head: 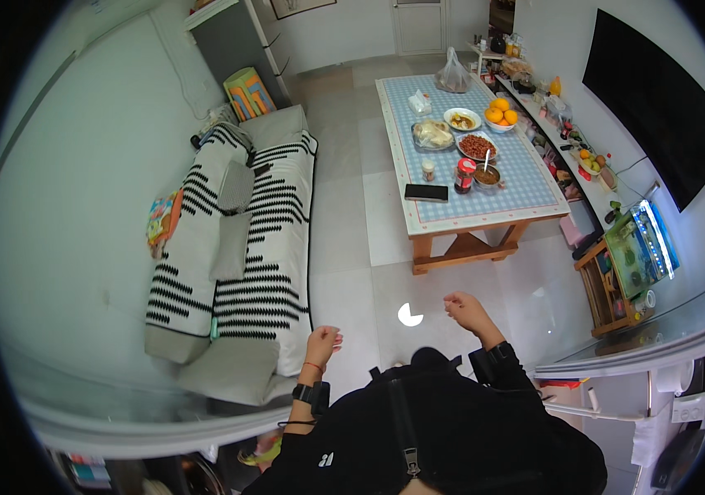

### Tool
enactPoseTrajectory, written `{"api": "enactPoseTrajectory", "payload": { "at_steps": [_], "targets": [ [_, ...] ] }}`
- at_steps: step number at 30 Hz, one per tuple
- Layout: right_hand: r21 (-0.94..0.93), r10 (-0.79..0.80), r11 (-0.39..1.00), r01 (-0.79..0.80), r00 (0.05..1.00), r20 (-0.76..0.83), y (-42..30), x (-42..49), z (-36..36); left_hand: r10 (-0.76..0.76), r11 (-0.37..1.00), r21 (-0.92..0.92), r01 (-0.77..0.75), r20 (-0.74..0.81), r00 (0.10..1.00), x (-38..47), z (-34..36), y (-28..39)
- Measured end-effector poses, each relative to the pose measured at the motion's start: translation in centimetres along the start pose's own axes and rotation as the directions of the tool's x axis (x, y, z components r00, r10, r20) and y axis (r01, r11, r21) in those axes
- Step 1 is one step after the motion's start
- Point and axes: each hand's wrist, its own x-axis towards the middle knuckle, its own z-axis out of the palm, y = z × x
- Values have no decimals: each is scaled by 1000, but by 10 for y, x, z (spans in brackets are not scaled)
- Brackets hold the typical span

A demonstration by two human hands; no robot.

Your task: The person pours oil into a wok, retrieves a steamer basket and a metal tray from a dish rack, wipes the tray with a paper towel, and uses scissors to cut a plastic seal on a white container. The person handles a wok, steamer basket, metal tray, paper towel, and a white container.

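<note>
My left hand (324, 341) hangs in the air beside the sofa's near end, its fingers loosely curled around nothing. Over the tiled floor, my right hand (468, 311) is also bare, with fingers bent and slightly apart, short of the dining table (482, 224). On the floor between the hands shows a bright white round patch (410, 315) with a wedge missing. Along the table's near side are a black phone (426, 193), a red-lidded jar (464, 176), a small white-capped jar (428, 169) and a bowl of brown sauce (486, 177) with a spoon.
Left stands a sofa (265, 247) under a black-and-white cover. Farther back on the table are a plate of peanuts (477, 146), a bowl of oranges (501, 127) and a plastic bag (452, 77). A lit aquarium (640, 250) and a wall television (652, 105) are at right.
</note>
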Motion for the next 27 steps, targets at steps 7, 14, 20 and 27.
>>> {"api": "enactPoseTrajectory", "payload": {
  "at_steps": [7,14,20,27],
  "targets": [
    [431,269,860,-273,960,70,-63,145,28,8,998,52,-24,285,959,164,16,110],
    [524,329,797,-300,944,39,-126,357,47,27,980,182,-79,270,962,352,-8,219],
    [542,310,802,-250,951,-19,-136,450,61,93,938,287,-195,334,938,508,14,316],
    [606,361,789,-101,874,-325,-144,560,33,347,707,341,-619,596,724,702,136,413]
  ]
}}
